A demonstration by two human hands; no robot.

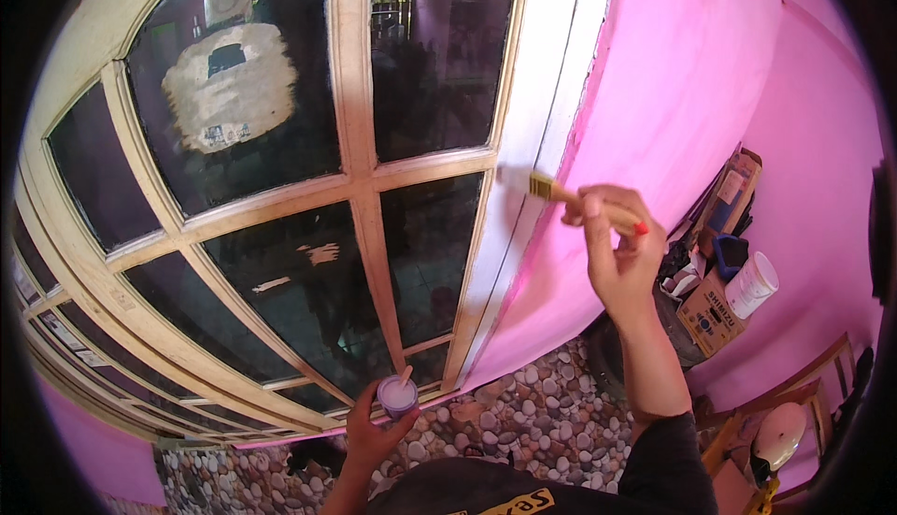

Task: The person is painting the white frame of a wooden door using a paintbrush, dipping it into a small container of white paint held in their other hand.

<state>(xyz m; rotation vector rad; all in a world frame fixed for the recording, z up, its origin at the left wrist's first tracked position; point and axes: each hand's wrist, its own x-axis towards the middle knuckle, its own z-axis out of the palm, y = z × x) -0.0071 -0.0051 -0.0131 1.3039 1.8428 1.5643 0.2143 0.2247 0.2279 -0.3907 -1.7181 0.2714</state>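
head view: right hand (619, 246) clamps its fingers on a paintbrush (563, 195), left hand (367, 428) on a cup (398, 397).

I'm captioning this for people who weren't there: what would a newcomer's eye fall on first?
The bright pink wall right of centre leaps out first, beside the cream-framed panes filling the left. Just right of centre, the right hand holds a paintbrush near the white frame strip. At lower middle, the left hand grips a small pale cup with a stick in it.
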